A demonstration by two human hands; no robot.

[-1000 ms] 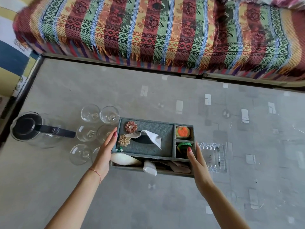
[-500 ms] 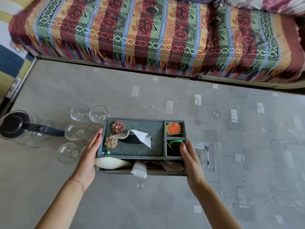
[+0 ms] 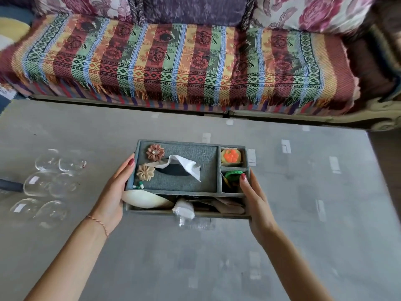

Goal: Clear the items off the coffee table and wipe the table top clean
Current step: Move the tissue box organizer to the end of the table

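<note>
A grey fabric tissue box organiser (image 3: 201, 168) hangs above the grey coffee table (image 3: 217, 257), lifted off it. My left hand (image 3: 112, 192) grips its left end and my right hand (image 3: 253, 196) grips its right end. A white tissue (image 3: 186, 166) pokes out of the top beside two fabric flowers. Small side compartments hold an orange item (image 3: 231, 156) and a green item (image 3: 232, 176). The lower front shelf holds a white oval thing (image 3: 145, 199) and papers. A clear glass ashtray (image 3: 195, 223) shows on the table just under the box's front edge.
Several clear drinking glasses (image 3: 47, 183) stand grouped at the table's left. A dark jug handle (image 3: 10, 185) sticks in from the left edge. A sofa with a striped patterned throw (image 3: 173, 61) and flowered cushions runs along the far side of the table.
Both hands have raised the organiser off the table and carried it toward the sofa. The view has tilted up, and the jug has slid mostly out of frame at left.
</note>
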